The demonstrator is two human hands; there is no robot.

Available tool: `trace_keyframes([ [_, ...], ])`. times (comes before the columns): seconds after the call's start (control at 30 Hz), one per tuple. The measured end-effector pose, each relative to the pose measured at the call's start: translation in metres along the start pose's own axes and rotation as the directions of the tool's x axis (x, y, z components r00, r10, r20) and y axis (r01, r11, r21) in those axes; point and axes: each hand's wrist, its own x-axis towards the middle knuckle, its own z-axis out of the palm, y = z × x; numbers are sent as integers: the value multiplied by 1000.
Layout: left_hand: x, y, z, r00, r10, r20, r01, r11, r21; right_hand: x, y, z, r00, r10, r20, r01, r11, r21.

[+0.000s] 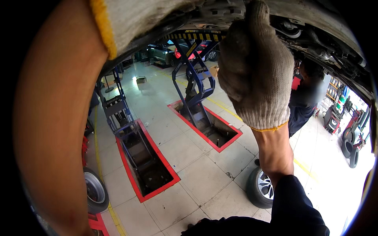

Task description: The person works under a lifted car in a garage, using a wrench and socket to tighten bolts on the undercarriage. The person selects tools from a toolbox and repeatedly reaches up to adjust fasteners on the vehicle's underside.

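Right hand, gloved, fist closed against car underbody at frame top; grasped object hidden. Left hand raised upper left, grip unclear.

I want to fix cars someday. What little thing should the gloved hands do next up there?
Probably steady the part before working it. The right hand is closed on something under the car's underside, though the glove hides what. The left hand presses up nearby, so a firmer grip seems wise first.
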Motion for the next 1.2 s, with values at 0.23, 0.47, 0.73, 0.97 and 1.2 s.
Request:
trace_keyframes([
  [0.23,-5,-6,-17,995,-65,72,66,998,-7,6,10,-21,968,-173,181,198,971,-133],
  [0.47,-38,-44,31,988,-139,-65,142,989,46,1,15,-75,842,-483,240,533,676,-509],
  [0.73,-10,-36,53,983,-149,106,144,988,53,51,50,-50,780,-622,71,562,647,-516],
  [0.97,-1,-52,52,975,-11,221,-18,992,128,61,62,-28,753,-658,17,601,676,-426],
  [1.2,18,-45,44,886,-289,364,357,924,-135,47,51,-38,815,-580,5,513,716,-473],
])
